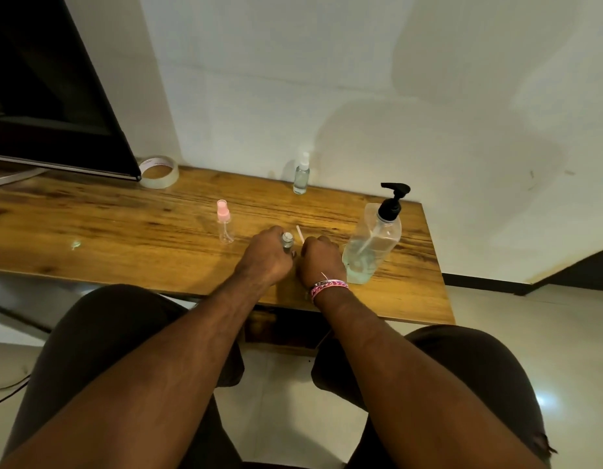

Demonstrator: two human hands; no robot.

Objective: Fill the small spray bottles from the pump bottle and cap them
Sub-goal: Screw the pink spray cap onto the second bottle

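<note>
Here the left hand is wrapped round a small open bottle, holding it upright on the tabletop with only the bare neck showing above the fingers. Just beside it, the right hand is closed round a spray top, whose thin white tube sticks up and away from the knuckles; the head itself is hidden in the fist, so its colour and angle cannot be told.

The step in hand looks like capping. To do it well, the tube should be turned down and threaded into the neck first, then the top lowered straight and twisted while the left hand keeps the bottle from turning. A tilted start would likely cross the thread or bend the tube. Whether this bottle is filled is hard to say, as the fingers cover its body.

Further out, a pink-topped bottle stands to the left, seemingly empty, and a white-topped bottle stands capped near the wall. The pump bottle stands close on the right, partly full. A roll of tape lies at the back left beside a dark screen.
</note>
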